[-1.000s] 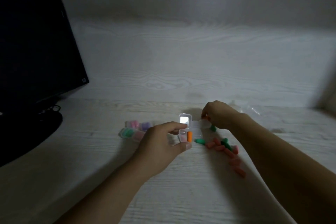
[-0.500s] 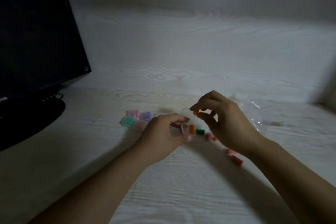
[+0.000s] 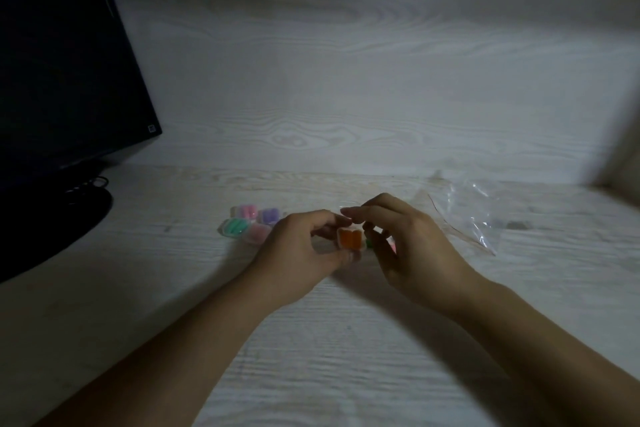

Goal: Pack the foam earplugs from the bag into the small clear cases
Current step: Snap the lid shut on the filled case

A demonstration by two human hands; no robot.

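Both hands, left hand [image 3: 298, 250] and right hand [image 3: 405, 243], are gripping the clear case [image 3: 350, 240] holding orange earplugs [image 3: 349, 238] mid-tabletop [image 3: 311, 357].

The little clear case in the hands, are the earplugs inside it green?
No, the small clear plastic case held between the left hand and the right hand holds orange foam earplugs.

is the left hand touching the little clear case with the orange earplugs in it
Touching. The head view shows the left hand gripping the clear case, its thumb and fingers curled around the near edges.
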